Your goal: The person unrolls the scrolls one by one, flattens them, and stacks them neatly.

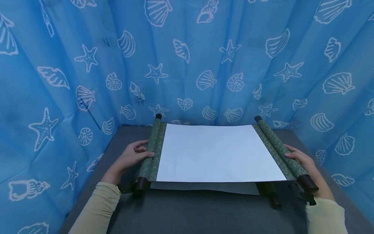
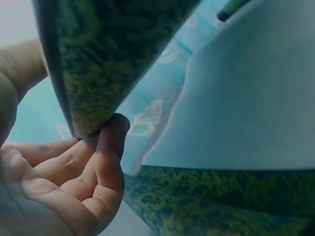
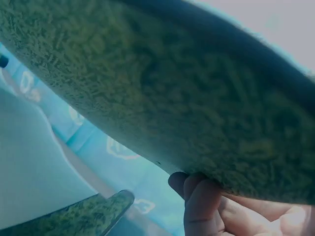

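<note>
A hanging scroll [image 1: 216, 152] with blank white paper, green patterned rolled ends and dark knobs is stretched open between both hands, raised above the table. My left hand [image 1: 132, 154] grips its left roll, thumb on top, with curled fingers [image 2: 110, 152] underneath. On the other side, my right hand [image 1: 301, 159] holds the right roll, and its fingers [image 3: 202, 201] bend against the underside. Beneath lies a second scroll [image 1: 210, 186], mostly hidden in the head view; the left wrist view shows its pale sheet and green patterned end [image 2: 231, 196].
The dark grey table [image 1: 198, 214] extends toward the person. A blue curtain [image 1: 181, 91] printed with white shells and starfish surrounds its back and sides. Dark wrist devices sit at both light sleeves [image 1: 96, 204].
</note>
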`<state>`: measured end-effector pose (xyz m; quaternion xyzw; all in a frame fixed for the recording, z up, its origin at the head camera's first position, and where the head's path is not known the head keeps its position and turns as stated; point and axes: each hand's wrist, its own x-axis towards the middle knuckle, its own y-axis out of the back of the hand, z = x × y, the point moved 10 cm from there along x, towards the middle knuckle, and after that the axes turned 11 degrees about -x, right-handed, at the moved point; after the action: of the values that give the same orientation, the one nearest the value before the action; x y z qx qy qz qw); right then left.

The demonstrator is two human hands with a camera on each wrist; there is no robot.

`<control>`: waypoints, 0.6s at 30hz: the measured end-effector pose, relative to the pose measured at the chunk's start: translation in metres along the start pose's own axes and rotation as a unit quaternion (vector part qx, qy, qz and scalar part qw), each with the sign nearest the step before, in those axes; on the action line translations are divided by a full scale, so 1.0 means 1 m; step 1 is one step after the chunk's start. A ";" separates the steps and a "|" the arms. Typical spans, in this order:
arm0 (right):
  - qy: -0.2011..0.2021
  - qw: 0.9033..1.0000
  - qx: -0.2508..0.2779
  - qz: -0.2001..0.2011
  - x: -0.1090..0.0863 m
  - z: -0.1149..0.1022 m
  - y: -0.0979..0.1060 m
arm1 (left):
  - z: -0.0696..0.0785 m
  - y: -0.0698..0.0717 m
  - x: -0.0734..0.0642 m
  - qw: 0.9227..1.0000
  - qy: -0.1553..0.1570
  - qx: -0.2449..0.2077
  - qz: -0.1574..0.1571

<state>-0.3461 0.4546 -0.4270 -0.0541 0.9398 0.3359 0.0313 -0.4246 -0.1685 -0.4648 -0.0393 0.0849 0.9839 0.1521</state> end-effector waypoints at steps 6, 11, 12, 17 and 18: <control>-0.043 0.999 -0.022 0.021 -0.010 0.013 -0.004 | -0.004 -0.008 0.003 0.999 -0.004 0.047 -0.023; -0.081 0.995 -0.045 0.040 -0.017 0.025 -0.007 | -0.008 -0.011 0.004 0.996 0.004 0.090 -0.025; -0.087 0.994 -0.051 0.041 -0.018 0.027 -0.008 | -0.009 -0.013 0.004 0.995 0.005 0.095 -0.027; -0.095 0.993 -0.055 0.044 -0.021 0.030 -0.014 | -0.009 -0.016 0.003 0.993 0.000 0.116 -0.029; -0.095 0.993 -0.053 0.044 -0.021 0.030 -0.015 | -0.009 -0.015 0.003 0.993 -0.001 0.119 -0.026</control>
<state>-0.3227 0.4643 -0.4577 0.0178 0.9148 0.3901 0.1027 -0.4223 -0.1548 -0.4766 -0.0225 0.2001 0.9626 0.1815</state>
